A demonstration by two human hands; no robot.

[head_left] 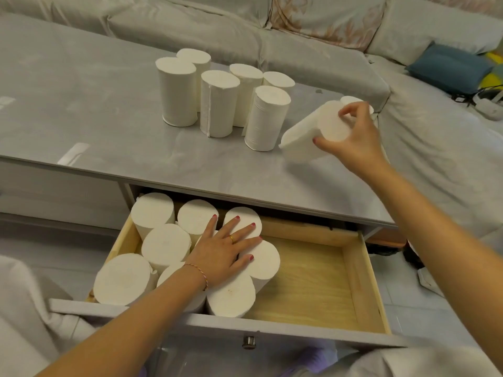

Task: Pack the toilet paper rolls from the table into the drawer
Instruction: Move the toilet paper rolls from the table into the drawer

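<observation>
Several white toilet paper rolls (217, 104) stand upright in a cluster on the grey table (95, 110). My right hand (353, 140) grips the top end of one tilted roll (304, 140) at the table's right side; another roll (351, 99) stands just behind it. Below, the wooden drawer (326, 281) is pulled out, and several rolls (163, 246) stand packed in its left half. My left hand (226, 251) lies flat with fingers spread on top of those packed rolls.
The drawer's right half shows bare wood. A round knob (248, 342) sits on the drawer front. A covered sofa (272, 25) runs behind the table, with a blue cushion (449, 68) and a white device with cables (490, 107) at the far right.
</observation>
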